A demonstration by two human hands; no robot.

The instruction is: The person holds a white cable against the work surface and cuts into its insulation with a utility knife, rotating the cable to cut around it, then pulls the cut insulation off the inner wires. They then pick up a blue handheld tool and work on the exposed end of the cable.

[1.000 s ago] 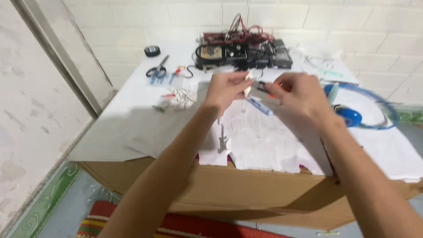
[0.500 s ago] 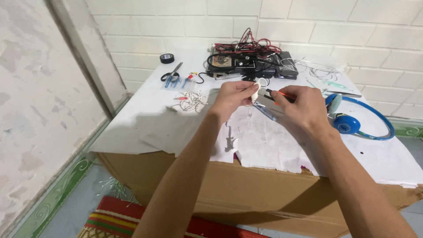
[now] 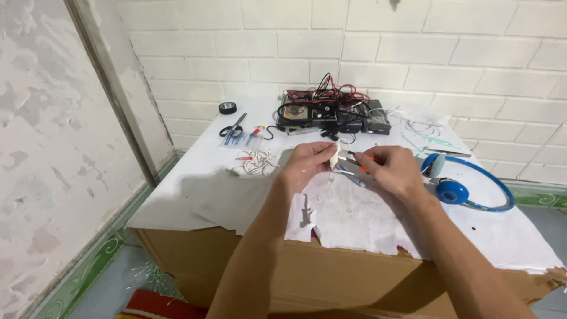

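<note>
My left hand (image 3: 307, 165) is closed in a pinch on a small white earpiece-like part (image 3: 334, 156), held just above the surface (image 3: 195, 189) at the middle of the view; my right hand (image 3: 393, 171) is closed around a slim tool with an orange mark (image 3: 356, 167), which I judge to be tweezers or a small driver, though its tip is too small to tell. The tool's long axis runs roughly level from right to left, its working end touching or just beside the white part; the part thus lies directly to the left of my right hand and at the fingertips of my left, and the left hand is the nearer of the two. A thin white cord seems to trail from the part; I cannot follow it. Outward: blue headphones (image 3: 458, 189) lie just right of my right hand; a tangle of white wire (image 3: 257, 160) lies left of my left hand; scissors (image 3: 233, 127) and a roll of black tape (image 3: 227, 107) sit farther left; a dark cluster of electronics with red and black leads (image 3: 331, 112) stands at the far edge against the white brick wall (image 3: 413, 53); the paper-covered surface rests on a cardboard box (image 3: 331, 277).
</note>
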